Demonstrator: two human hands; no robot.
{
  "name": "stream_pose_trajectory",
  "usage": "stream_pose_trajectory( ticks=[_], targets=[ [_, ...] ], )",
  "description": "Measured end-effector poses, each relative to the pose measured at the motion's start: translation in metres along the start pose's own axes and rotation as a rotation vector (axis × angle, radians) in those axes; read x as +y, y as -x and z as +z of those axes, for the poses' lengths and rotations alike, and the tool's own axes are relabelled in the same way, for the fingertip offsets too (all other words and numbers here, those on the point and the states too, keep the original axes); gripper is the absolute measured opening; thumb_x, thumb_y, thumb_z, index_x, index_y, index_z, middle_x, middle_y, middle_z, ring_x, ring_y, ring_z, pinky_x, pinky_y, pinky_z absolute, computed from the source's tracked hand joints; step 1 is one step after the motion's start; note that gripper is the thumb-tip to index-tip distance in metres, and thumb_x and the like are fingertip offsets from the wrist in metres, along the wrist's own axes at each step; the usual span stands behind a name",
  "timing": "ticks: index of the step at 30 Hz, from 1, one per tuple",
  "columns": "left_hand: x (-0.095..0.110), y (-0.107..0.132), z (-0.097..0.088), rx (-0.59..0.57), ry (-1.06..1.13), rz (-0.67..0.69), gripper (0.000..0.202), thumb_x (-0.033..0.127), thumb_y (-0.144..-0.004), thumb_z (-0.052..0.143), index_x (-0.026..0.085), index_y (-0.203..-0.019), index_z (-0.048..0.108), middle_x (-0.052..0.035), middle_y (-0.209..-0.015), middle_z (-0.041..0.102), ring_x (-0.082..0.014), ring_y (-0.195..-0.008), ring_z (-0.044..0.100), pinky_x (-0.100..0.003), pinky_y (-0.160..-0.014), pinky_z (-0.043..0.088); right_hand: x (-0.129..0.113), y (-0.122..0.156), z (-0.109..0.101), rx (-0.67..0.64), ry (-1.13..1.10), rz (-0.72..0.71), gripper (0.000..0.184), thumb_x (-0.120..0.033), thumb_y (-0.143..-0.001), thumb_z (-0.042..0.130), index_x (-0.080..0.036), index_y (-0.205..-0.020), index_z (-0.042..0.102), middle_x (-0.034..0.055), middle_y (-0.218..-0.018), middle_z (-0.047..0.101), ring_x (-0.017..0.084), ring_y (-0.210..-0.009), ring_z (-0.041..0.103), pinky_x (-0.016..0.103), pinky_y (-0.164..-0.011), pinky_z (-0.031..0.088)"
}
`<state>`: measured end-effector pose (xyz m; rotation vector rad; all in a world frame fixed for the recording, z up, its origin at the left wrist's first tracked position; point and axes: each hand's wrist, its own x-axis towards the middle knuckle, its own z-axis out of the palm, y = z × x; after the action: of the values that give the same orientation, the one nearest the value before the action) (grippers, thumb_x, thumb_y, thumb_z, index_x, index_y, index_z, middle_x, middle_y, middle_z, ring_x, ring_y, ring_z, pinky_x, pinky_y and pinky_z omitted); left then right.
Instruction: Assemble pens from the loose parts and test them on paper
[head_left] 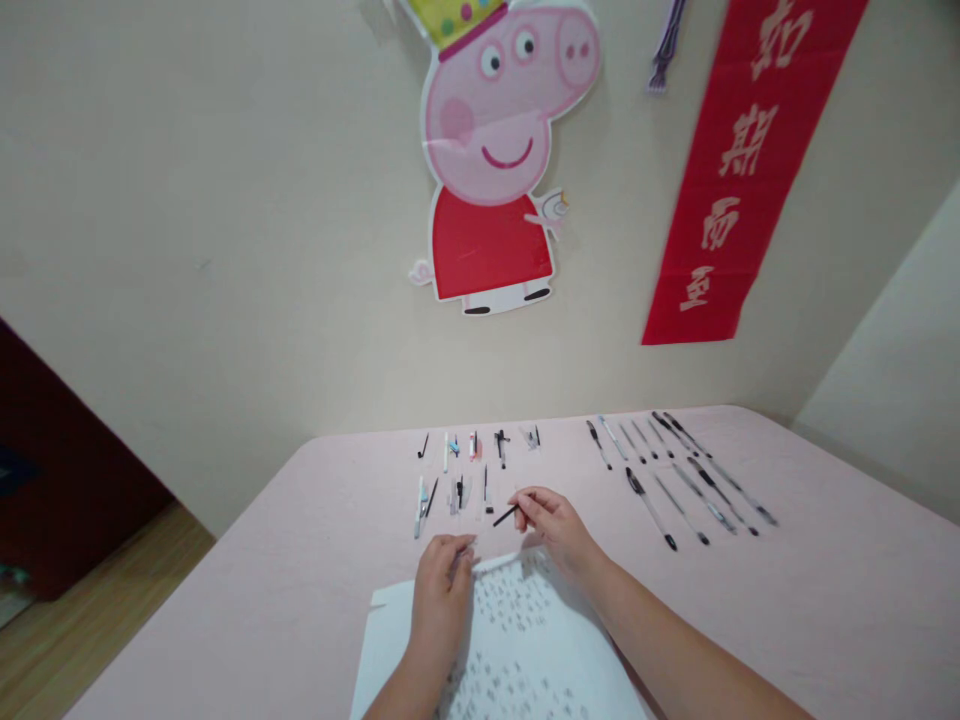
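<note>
My right hand (pixel 546 518) is closed, with a thin black pen part (pixel 505 516) pinched between thumb and fingertips. That part points down and to the left, above the pink cloth just beyond the paper. Lower and to the left is my left hand (pixel 444 580), its fingers curled by the top edge of the paper. Something small and pale shows at those fingertips, too unclear to name. Under both wrists lies a sheaf of white paper (pixel 390 640) covered in dark handwritten characters. Beyond my hands, groups of small pen parts (pixel 459 494) lie in two rows.
Several whole pens (pixel 651 508) lie slanted in two rows on the right of the table (pixel 247 600), which has a pink cover. The wall behind carries a cartoon pig cutout (pixel 491 240) and a red banner (pixel 712 270). A wooden floor (pixel 97 610) shows at lower left.
</note>
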<state>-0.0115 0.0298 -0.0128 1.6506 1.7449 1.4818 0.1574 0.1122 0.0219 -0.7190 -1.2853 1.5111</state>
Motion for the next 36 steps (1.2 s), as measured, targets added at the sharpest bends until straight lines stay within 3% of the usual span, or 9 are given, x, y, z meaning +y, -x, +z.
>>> stream_pose_trajectory(
  ticks=[6,13,22,28,32,34,36],
  targets=[
    [0.003,0.0,0.001,-0.032,0.006,-0.01,0.02,0.023,-0.08,0.052,0.018,-0.089,0.069,-0.0067,-0.084,0.062,-0.0226,-0.083,0.06,-0.036,-0.073,0.049,-0.002,0.002,0.004,-0.071,0.083,0.028,0.036,-0.051,-0.067,0.071,-0.018,-0.078,0.074,0.0007,-0.056,0.059,0.012,-0.057,0.051,0.028,-0.059,0.039],
    [0.008,0.0,0.0,-0.061,0.006,-0.015,0.021,0.024,-0.08,0.053,0.017,-0.089,0.07,-0.0071,-0.083,0.062,-0.0225,-0.082,0.06,-0.036,-0.074,0.048,0.005,0.006,0.007,-0.181,0.207,0.017,0.033,-0.049,-0.071,0.069,-0.02,-0.086,0.076,0.0019,-0.063,0.061,0.011,-0.058,0.052,0.027,-0.059,0.039],
    [0.009,-0.001,0.0,-0.08,0.015,-0.024,0.022,0.024,-0.078,0.054,0.018,-0.091,0.07,-0.0063,-0.08,0.062,-0.0221,-0.078,0.06,-0.035,-0.071,0.047,0.007,0.008,0.009,-0.215,0.233,0.033,0.029,-0.045,-0.072,0.069,-0.022,-0.088,0.075,0.0032,-0.072,0.063,0.012,-0.062,0.056,0.026,-0.06,0.042],
    [0.012,0.001,-0.001,-0.085,0.032,-0.037,0.021,0.025,-0.079,0.053,0.017,-0.09,0.07,-0.0067,-0.081,0.063,-0.0221,-0.079,0.06,-0.035,-0.071,0.048,0.01,0.006,0.006,-0.229,0.23,0.039,0.038,-0.052,-0.068,0.071,-0.022,-0.093,0.074,0.0019,-0.074,0.06,0.012,-0.061,0.055,0.027,-0.059,0.043],
    [0.012,0.001,-0.001,-0.063,0.041,-0.04,0.021,0.026,-0.08,0.053,0.017,-0.089,0.069,-0.0065,-0.08,0.063,-0.0221,-0.078,0.061,-0.035,-0.072,0.048,0.011,-0.002,-0.009,-0.127,0.27,-0.086,0.044,-0.058,-0.081,0.053,-0.02,-0.091,0.073,0.0047,-0.079,0.06,0.016,-0.071,0.058,0.031,-0.065,0.047],
    [0.012,0.001,-0.001,-0.058,0.046,-0.044,0.02,0.026,-0.079,0.053,0.017,-0.087,0.069,-0.0068,-0.081,0.063,-0.0224,-0.08,0.061,-0.035,-0.073,0.048,0.013,-0.008,-0.02,-0.022,0.42,-0.201,0.041,-0.05,-0.088,0.044,-0.019,-0.088,0.072,0.0058,-0.076,0.061,0.018,-0.075,0.058,0.034,-0.071,0.046],
    [0.012,0.001,0.0,-0.057,0.045,-0.05,0.019,0.027,-0.079,0.053,0.017,-0.086,0.069,-0.0069,-0.08,0.063,-0.0225,-0.079,0.061,-0.035,-0.073,0.048,0.017,-0.013,-0.029,0.066,0.62,-0.321,0.028,-0.036,-0.087,0.049,-0.019,-0.081,0.071,0.007,-0.077,0.063,0.02,-0.079,0.057,0.037,-0.075,0.045]
  ],
)
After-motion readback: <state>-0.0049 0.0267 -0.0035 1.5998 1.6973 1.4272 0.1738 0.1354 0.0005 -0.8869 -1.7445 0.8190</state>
